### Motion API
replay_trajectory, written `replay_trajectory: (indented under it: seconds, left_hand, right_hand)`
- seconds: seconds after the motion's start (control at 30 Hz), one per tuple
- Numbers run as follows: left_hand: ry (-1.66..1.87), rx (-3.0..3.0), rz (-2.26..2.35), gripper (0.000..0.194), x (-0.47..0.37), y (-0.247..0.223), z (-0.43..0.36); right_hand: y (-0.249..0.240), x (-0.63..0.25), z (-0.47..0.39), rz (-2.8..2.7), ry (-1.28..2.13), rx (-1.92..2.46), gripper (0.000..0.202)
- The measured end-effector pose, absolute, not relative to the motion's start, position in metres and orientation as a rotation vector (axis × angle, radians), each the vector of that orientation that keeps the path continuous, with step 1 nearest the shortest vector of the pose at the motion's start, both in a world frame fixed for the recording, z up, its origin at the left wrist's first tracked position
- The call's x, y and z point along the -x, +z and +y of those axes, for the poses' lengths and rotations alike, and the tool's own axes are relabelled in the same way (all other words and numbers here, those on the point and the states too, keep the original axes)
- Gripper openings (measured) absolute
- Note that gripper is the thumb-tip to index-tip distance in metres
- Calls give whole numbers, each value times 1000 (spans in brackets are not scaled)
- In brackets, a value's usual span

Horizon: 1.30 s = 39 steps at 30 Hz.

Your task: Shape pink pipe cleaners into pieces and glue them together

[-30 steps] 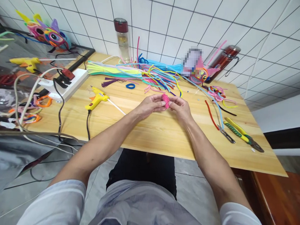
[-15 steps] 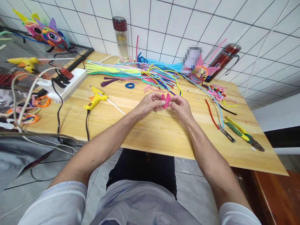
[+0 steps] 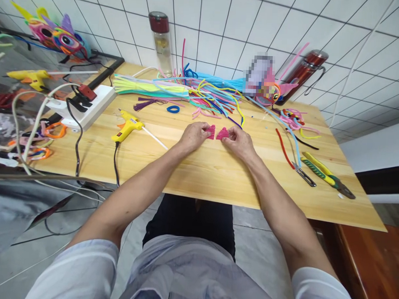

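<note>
Between finger and thumb, my left hand pinches a small ridged pink piece, which looks made of pipe cleaner. A second pink pipe-cleaner piece of similar size is gripped the same way by my right hand. A narrow gap parts the two pieces, and both are held just above the wooden table. Left of my hands lies a yellow hot glue gun with a white glue stick in its back. A blue ring rests beyond my left hand.
Behind my hands is a heap of coloured pipe cleaners. Pliers and thread snips lie at right. A power strip with cables sits at left. A glass bottle and a red flask stand by the wall.
The two pink pieces, side by side and touching before, are now apart. My hands have drawn slightly away from each other, each keeping one piece. The camera view has shifted a little.
</note>
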<state>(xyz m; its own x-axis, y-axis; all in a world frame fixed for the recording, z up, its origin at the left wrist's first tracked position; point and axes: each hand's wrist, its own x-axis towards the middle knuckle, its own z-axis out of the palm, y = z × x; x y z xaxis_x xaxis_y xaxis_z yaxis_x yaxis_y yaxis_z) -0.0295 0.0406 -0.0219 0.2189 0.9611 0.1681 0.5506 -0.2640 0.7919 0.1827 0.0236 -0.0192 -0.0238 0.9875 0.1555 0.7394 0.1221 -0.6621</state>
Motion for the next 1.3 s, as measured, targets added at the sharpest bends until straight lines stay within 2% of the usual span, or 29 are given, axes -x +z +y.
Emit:
replay_trajectory:
  seconds: [0.1,0.4,0.73,1.3]
  left_hand:
    - [857,-1954,1346,17,32,-22,42]
    - [844,-1959,1370,19,32,-20,40]
    - [850,-1948,1460,9,32,-18,39]
    - [876,-1809,1405,10,38,-20,47]
  right_hand:
    - [-20,-181,24,-1832,565,1619,13]
    - [-26,-182,28,-1866,539,1476,10]
    - [-28,-186,29,-1825,560,1503,10]
    - [-30,-196,35,-1705,580,1485,10]
